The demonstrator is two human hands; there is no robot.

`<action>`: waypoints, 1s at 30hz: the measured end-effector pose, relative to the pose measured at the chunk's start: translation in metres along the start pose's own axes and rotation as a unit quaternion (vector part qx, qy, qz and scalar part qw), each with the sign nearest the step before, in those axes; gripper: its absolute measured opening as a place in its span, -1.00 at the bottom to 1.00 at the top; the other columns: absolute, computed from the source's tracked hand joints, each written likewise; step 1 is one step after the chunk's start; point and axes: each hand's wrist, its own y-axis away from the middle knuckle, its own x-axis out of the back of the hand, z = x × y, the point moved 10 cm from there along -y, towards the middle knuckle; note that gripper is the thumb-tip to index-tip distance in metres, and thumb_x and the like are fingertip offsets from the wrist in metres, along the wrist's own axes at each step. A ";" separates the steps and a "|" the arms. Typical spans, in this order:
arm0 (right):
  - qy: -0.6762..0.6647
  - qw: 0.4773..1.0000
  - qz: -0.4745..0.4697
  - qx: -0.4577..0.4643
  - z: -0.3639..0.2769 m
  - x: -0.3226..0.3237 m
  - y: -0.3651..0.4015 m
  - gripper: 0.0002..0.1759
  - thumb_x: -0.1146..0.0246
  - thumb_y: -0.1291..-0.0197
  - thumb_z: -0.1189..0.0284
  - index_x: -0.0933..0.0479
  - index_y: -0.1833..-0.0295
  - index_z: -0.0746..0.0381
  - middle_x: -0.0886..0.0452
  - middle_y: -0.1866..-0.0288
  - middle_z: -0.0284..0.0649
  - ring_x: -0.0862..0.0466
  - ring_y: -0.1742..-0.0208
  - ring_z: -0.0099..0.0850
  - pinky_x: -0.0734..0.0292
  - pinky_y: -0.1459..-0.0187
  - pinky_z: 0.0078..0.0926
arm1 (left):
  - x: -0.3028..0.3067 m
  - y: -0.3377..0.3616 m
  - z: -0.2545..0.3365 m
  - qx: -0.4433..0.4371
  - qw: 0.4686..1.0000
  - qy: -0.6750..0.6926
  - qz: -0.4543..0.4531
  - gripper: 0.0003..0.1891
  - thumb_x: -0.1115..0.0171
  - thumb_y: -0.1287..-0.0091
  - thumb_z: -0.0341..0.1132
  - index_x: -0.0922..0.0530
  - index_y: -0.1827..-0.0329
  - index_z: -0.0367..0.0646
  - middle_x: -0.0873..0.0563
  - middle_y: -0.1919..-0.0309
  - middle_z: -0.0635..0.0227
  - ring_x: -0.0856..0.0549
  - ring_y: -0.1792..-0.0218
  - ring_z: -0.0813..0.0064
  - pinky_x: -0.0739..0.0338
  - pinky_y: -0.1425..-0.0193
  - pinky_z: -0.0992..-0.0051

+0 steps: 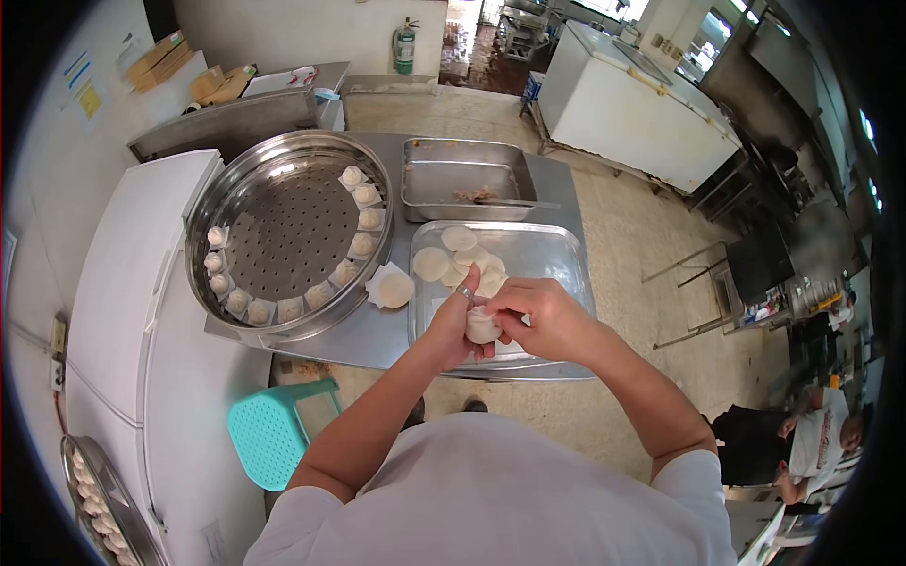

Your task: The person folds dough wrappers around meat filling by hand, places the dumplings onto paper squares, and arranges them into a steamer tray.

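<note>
Above the near part of a metal tray point(566, 255), my left hand point(451, 332) cups a pale dough bun point(482, 325), its fingers wrapped underneath. Pinched fingers of my right hand point(540, 319) grip the top edge of the same bun, where the dough is gathered. Several flat round dough wrappers point(431, 264) lie in the tray just beyond my hands. Left of the tray, one more round of dough point(395, 290) rests on a square of white paper. My fingers partly hide the bun's filling and underside.
A big perforated steamer pan point(293, 208) stands at the left, with several small buns point(369, 220) on papers along its rim. Behind the tray is a deep steel pan point(462, 151) with some filling and a utensil. A turquoise stool point(267, 436) stands below the table; another person point(819, 439) is at right.
</note>
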 end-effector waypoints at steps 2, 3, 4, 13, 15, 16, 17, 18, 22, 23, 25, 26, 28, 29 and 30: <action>-0.007 1.000 0.017 -0.016 0.002 0.001 0.000 -0.92 -0.36 -0.16 0.66 -0.71 0.22 0.33 -0.74 0.35 -0.08 -0.73 0.37 -0.14 -0.65 0.32 -0.24 | 0.003 0.000 0.003 -0.021 0.999 0.022 0.021 -0.13 0.23 -0.48 0.54 -0.59 0.31 -0.19 -0.69 0.52 0.29 -0.60 0.70 0.44 -0.31 0.71 0.49; 0.011 1.000 0.028 -0.007 0.006 0.000 0.002 -0.90 -0.35 -0.16 0.68 -0.72 0.22 0.33 -0.74 0.35 -0.09 -0.73 0.38 -0.15 -0.65 0.32 -0.25 | 0.006 0.001 0.005 -0.038 0.997 0.027 0.053 -0.13 0.24 -0.49 0.53 -0.59 0.31 -0.20 -0.68 0.53 0.29 -0.59 0.70 0.46 -0.31 0.71 0.50; 0.030 0.999 0.039 0.001 0.009 -0.001 0.004 -0.89 -0.35 -0.15 0.69 -0.72 0.22 0.33 -0.73 0.36 -0.09 -0.72 0.39 -0.16 -0.65 0.32 -0.25 | 0.010 0.003 0.008 -0.056 0.994 0.032 0.085 -0.13 0.24 -0.50 0.52 -0.59 0.31 -0.21 -0.68 0.53 0.30 -0.58 0.71 0.48 -0.31 0.71 0.51; 0.014 0.993 0.098 -0.056 0.033 -0.024 0.018 -0.84 -0.43 -0.15 0.65 -0.74 0.12 0.32 -0.72 0.38 -0.12 -0.74 0.42 -0.32 -0.62 0.37 -0.42 | 0.024 0.017 0.017 -0.175 0.964 -0.145 0.138 -0.17 0.22 -0.59 0.41 -0.61 0.31 -0.27 -0.62 0.59 0.34 -0.53 0.72 0.55 -0.36 0.69 0.55; 0.005 0.992 0.104 -0.068 0.035 -0.025 0.020 -0.83 -0.42 -0.16 0.65 -0.73 0.10 0.32 -0.72 0.36 -0.11 -0.73 0.42 -0.33 -0.61 0.36 -0.43 | 0.023 0.018 0.016 -0.163 0.968 -0.154 0.113 -0.18 0.22 -0.59 0.40 -0.61 0.31 -0.27 -0.63 0.58 0.33 -0.55 0.72 0.53 -0.39 0.69 0.54; 0.000 0.991 0.107 -0.074 0.036 -0.025 0.021 -0.82 -0.41 -0.17 0.65 -0.73 0.09 0.33 -0.72 0.35 -0.11 -0.73 0.42 -0.33 -0.61 0.35 -0.43 | 0.024 0.019 0.016 -0.158 0.970 -0.158 0.100 -0.19 0.22 -0.59 0.39 -0.61 0.30 -0.26 -0.63 0.57 0.32 -0.56 0.71 0.52 -0.40 0.69 0.54; -0.010 0.991 0.110 -0.075 0.035 -0.027 0.022 -0.82 -0.40 -0.18 0.65 -0.73 0.08 0.32 -0.72 0.34 -0.11 -0.73 0.40 -0.31 -0.61 0.34 -0.42 | 0.029 0.018 0.013 -0.147 0.972 -0.150 0.102 -0.20 0.21 -0.60 0.38 -0.61 0.30 -0.26 -0.63 0.57 0.32 -0.57 0.71 0.52 -0.41 0.70 0.53; -0.021 0.990 0.114 -0.078 0.032 -0.029 0.024 -0.81 -0.40 -0.18 0.65 -0.73 0.07 0.32 -0.72 0.33 -0.11 -0.73 0.38 -0.28 -0.61 0.32 -0.40 | 0.037 0.017 0.008 -0.136 0.975 -0.143 0.102 -0.21 0.21 -0.60 0.37 -0.61 0.29 -0.25 -0.63 0.57 0.32 -0.58 0.70 0.51 -0.42 0.70 0.52; 0.015 0.989 0.122 -0.079 0.039 -0.065 0.045 -0.73 -0.34 -0.22 0.65 -0.73 -0.03 0.27 -0.71 0.26 -0.09 -0.73 0.25 -0.14 -0.63 0.23 -0.30 | 0.064 0.031 -0.019 -0.079 0.970 -0.147 0.175 -0.29 0.16 -0.62 0.32 -0.60 0.27 -0.20 -0.63 0.56 0.34 -0.60 0.69 0.50 -0.43 0.71 0.52; 0.010 0.989 0.116 -0.092 0.043 -0.078 0.052 -0.69 -0.32 -0.24 0.65 -0.72 -0.09 0.24 -0.70 0.23 -0.08 -0.72 0.22 -0.09 -0.63 0.21 -0.24 | 0.073 0.033 -0.028 -0.114 0.963 -0.178 0.170 -0.32 0.16 -0.63 0.30 -0.59 0.26 -0.17 -0.63 0.54 0.35 -0.60 0.69 0.49 -0.42 0.71 0.51; -0.015 0.983 0.120 -0.141 0.062 -0.110 0.071 -0.55 -0.30 -0.26 0.62 -0.64 -0.28 0.16 -0.69 0.10 -0.03 -0.71 0.14 -0.03 -0.62 0.12 -0.12 | 0.092 0.033 -0.056 -0.104 0.973 -0.155 0.137 -0.36 0.17 -0.64 0.28 -0.56 0.26 -0.12 -0.64 0.51 0.37 -0.61 0.67 0.49 -0.42 0.72 0.50; 0.008 0.986 0.109 -0.129 0.057 -0.118 0.073 -0.49 -0.35 -0.24 0.56 -0.60 -0.33 0.14 -0.65 0.08 -0.03 -0.69 0.10 -0.02 -0.61 0.03 -0.07 | 0.102 0.031 -0.070 -0.057 0.985 -0.106 0.123 -0.37 0.18 -0.64 0.28 -0.55 0.27 -0.10 -0.65 0.49 0.37 -0.61 0.66 0.49 -0.42 0.72 0.49; 0.000 0.981 0.075 -0.181 0.053 -0.123 0.082 -0.50 -0.42 -0.16 0.52 -0.62 -0.27 0.19 -0.62 0.08 -0.04 -0.68 0.05 -0.01 -0.59 -0.05 -0.05 | 0.099 0.033 -0.080 0.000 0.988 -0.049 0.148 -0.36 0.22 -0.64 0.31 -0.54 0.27 -0.07 -0.67 0.47 0.38 -0.62 0.65 0.48 -0.42 0.71 0.46; 0.013 0.976 0.080 -0.201 0.055 -0.122 0.089 -0.51 -0.44 -0.12 0.52 -0.62 -0.22 0.23 -0.62 0.07 -0.04 -0.68 0.04 -0.02 -0.60 -0.05 -0.07 | 0.092 0.031 -0.082 0.025 0.987 -0.054 0.150 -0.34 0.22 -0.62 0.33 -0.55 0.28 -0.06 -0.67 0.48 0.39 -0.63 0.64 0.48 -0.43 0.70 0.45; 0.019 0.974 0.081 -0.213 0.056 -0.123 0.092 -0.52 -0.46 -0.08 0.52 -0.62 -0.17 0.27 -0.61 0.07 -0.05 -0.68 0.03 -0.02 -0.60 -0.05 -0.08 | 0.089 0.032 -0.084 0.043 0.984 -0.059 0.161 -0.33 0.23 -0.61 0.36 -0.55 0.29 -0.05 -0.67 0.49 0.40 -0.64 0.62 0.47 -0.43 0.69 0.45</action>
